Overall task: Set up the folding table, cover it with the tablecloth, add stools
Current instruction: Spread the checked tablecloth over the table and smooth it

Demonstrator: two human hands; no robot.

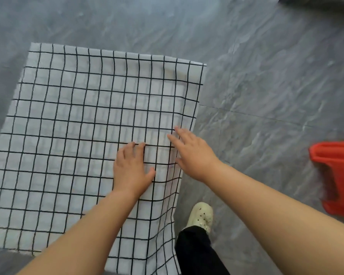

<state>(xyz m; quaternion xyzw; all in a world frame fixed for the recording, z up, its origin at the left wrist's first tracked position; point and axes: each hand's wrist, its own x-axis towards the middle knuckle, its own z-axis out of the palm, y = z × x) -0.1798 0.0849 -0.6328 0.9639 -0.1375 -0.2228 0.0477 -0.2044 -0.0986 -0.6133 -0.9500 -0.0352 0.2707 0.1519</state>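
Fingers of the left hand [132, 169] lying flat and close together on the tablecloth [77, 135], tips pointing to the far side, thumb spread out to the right; released, palm down, gripping nothing. Wrist straight, bare forearm running back to the near left corner of the view.

Fingers of the right hand [193, 155] also stretched out and released, tips resting on the cloth just inside its right edge, angled to the far left; thumb tucked on the left side of the palm, close to the left thumb but apart from it. Palm lying over the right edge of the cloth, partly past it. Bare right forearm reaching back to the near right corner.

White cloth with a black grid spread flat over a raised surface, fully covering it, right edge hanging down with soft folds near the near right corner.

Below, grey stone-look floor [266, 76]. One pale perforated shoe [201, 216] and a black trouser leg [197, 253] just right of the hanging cloth. Red plastic stool [336, 175] on its side at the right edge of the view, well apart from the cloth.
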